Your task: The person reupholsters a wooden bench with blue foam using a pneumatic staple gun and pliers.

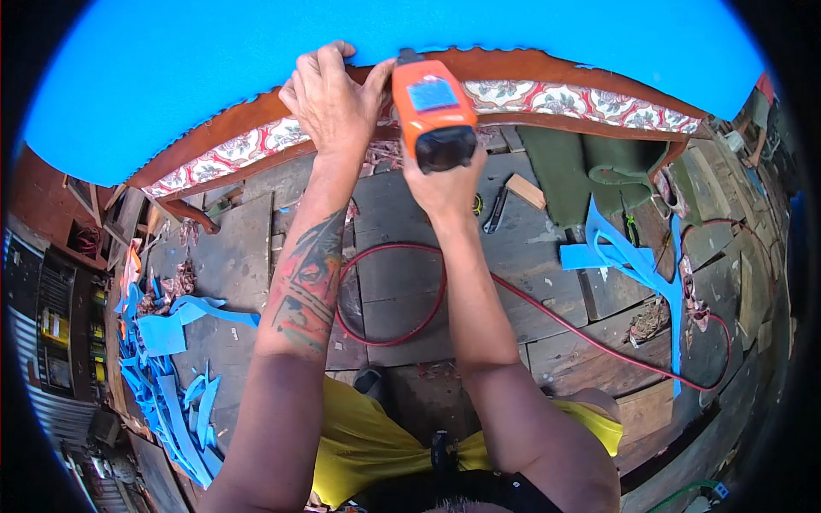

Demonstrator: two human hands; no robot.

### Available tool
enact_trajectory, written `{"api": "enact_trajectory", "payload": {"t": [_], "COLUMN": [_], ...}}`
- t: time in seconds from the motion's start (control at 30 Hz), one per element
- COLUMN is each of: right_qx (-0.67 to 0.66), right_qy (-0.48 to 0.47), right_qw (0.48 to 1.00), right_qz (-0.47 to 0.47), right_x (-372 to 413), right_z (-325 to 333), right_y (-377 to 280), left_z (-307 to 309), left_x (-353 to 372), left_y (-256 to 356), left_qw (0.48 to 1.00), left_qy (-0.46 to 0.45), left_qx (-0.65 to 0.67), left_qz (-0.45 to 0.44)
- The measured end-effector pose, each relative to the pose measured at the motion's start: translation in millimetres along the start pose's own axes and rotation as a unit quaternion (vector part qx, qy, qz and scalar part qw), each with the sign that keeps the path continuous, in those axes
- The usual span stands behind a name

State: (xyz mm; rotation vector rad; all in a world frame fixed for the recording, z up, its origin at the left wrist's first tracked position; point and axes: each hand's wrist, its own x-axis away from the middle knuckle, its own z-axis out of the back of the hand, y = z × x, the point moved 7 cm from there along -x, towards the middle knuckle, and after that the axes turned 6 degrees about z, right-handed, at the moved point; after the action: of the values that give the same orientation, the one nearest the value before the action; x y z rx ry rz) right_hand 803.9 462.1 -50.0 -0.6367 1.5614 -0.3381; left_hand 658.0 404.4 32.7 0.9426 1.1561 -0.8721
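A bright blue foam sheet (410, 21) covers the seat of a wooden piece of furniture, its uneven edge lying along the brown wooden rail (505, 64). Curled over that edge are the fingers of my left hand (333, 98), pressing the foam to the rail, with the thumb out toward the tool. My right hand (445, 184) is wrapped around the handle of an orange staple gun (436, 107). Its dark nose (409, 56) meets the foam edge beside my left thumb. Most of my right fingers are hidden beneath the tool body.
A red air hose (393, 248) loops over the plank floor. Blue foam scraps (175, 410) pile at left, and another strip (633, 256) lies at right. A cutter knife (494, 209), a wood block (525, 191) and green fabric (552, 162) lie below the floral-trimmed rail. Another person's arm (757, 145) shows far right.
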Motion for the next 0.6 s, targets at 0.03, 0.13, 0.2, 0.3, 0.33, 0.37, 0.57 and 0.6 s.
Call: {"api": "enact_trajectory", "payload": {"t": [0.03,0.13,0.2,0.3,0.33,0.37,0.57,0.6], "right_qx": [0.024,0.085,0.078,0.048,0.085,0.084,0.058,0.064], "right_qy": [-0.001,-0.029,-0.025,-0.046,-0.052,-0.052,-0.035,-0.037], "right_qw": [0.999,0.994,0.992,0.995,0.991,0.991,0.995,0.995], "right_qz": [0.046,0.068,0.095,0.070,0.087,0.088,0.072,0.073], "right_x": [1.4,13.3,14.1,12.0,9.9,8.3,7.4,6.8], "right_z": [2.8,5.3,0.4,-10.3,-11.1,-12.7,-13.5,-13.6], "right_y": [-2.7,-9.4,-12.9,-14.4,-20.8,-21.6,-18.4,-18.7], "left_z": [0.3,-1.0,-0.9,-2.3,-2.1,-1.9,-2.4,-2.4], "left_x": [-0.2,0.6,2.0,1.5,0.9,1.3,1.8,2.0], "left_y": [-2.3,-13.8,-16.9,-18.2,-19.2,-19.2,-17.5,-16.9], "left_qw": [1.000,0.997,0.996,0.995,0.995,0.995,0.995,0.995], "left_qy": [0.004,0.003,0.002,-0.006,-0.005,-0.002,0.002,0.004], "left_qx": [0.028,0.072,0.091,0.100,0.100,0.100,0.094,0.093], "left_qz": [-0.012,-0.019,-0.014,-0.007,-0.007,-0.015,-0.021,-0.019]}}
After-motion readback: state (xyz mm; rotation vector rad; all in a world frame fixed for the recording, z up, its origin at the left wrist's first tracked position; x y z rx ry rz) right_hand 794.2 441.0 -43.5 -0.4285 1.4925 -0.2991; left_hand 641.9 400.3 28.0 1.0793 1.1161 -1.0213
